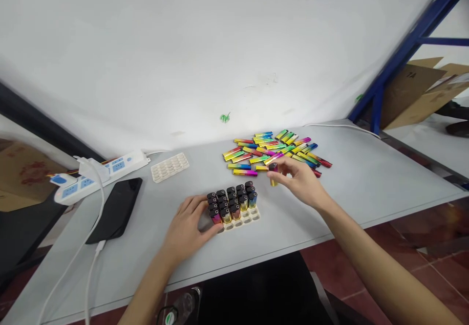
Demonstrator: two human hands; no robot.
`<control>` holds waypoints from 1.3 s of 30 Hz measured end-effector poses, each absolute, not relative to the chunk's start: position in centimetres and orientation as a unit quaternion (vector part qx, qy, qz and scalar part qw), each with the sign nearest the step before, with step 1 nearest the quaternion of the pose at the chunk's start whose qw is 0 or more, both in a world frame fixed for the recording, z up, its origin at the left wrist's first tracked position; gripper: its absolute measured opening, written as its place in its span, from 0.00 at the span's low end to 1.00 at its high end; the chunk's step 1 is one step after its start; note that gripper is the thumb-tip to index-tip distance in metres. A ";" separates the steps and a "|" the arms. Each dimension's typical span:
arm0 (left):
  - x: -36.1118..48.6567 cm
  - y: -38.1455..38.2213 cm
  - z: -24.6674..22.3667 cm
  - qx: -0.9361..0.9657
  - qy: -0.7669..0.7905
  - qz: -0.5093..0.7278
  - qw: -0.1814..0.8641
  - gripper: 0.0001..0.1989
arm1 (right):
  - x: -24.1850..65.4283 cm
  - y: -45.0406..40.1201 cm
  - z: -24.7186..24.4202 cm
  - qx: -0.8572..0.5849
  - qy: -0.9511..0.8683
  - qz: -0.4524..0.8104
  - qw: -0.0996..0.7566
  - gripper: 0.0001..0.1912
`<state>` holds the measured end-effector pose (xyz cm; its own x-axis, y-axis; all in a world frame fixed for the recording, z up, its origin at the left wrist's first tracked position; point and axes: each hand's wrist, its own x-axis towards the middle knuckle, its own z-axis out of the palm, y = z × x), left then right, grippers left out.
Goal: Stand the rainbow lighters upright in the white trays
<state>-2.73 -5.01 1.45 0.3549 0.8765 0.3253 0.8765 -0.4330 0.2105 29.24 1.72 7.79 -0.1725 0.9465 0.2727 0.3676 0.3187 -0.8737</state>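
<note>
My right hand (301, 181) pinches a cigarette lighter (273, 177) with a black top and a pink-to-yellow body, upright just above the table. My left hand (187, 232) grips the left side of a cream tray (252, 215) with oval holes, its thumb at the front corner. Black-topped lighters (233, 202) stand upright in rows in this tray; several holes along its front and right show bare. Behind my right hand lies a loose pile of shiny multicoloured lighters (261, 150), spread on their sides.
A second cream tray (170, 167) with bare holes lies at the back left. Left of it are a white power strip (120, 164) with plugs and a black phone (116, 210) on a white cable (95, 261). The wall bounds the grey table (351, 178) behind; a blue frame (381, 90) stands right.
</note>
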 end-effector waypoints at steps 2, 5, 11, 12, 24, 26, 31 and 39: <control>-2.8 -5.0 1.4 0.824 0.530 0.199 0.001 0.21 | 28.9 0.1 9.3 -0.464 -0.707 0.310 0.435 0.11; -2.8 -5.0 1.3 0.825 0.530 0.198 0.002 0.22 | 28.0 -1.9 10.4 -0.411 -0.761 0.275 0.420 0.11; -2.7 -5.1 1.5 0.823 0.531 0.201 0.024 0.22 | 25.9 -3.3 8.0 -0.355 -0.845 0.192 0.352 0.10; -2.6 -5.1 1.5 0.822 0.532 0.202 0.027 0.22 | 25.7 -3.5 7.3 -0.359 -0.853 0.175 0.336 0.09; -2.6 -5.1 1.3 0.817 0.535 0.213 0.036 0.22 | 24.3 -4.2 6.3 -0.380 -0.869 0.104 0.298 0.04; -2.6 -5.1 1.3 0.816 0.536 0.212 0.035 0.22 | 24.2 -4.2 6.2 -0.375 -0.872 0.101 0.297 0.03; -2.6 -5.1 1.3 0.820 0.533 0.209 0.028 0.22 | 24.4 -4.3 6.6 -0.376 -0.871 0.029 0.315 0.10; -2.6 -5.1 1.5 0.819 0.538 0.199 0.030 0.23 | 28.1 1.3 7.7 -0.513 -0.793 -0.023 0.329 0.11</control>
<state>-2.64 -5.13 1.46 0.3420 0.8926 0.2939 0.8684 -0.4197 0.2640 28.06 1.26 7.69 -0.2575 0.7973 0.5459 0.8282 0.4732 -0.3004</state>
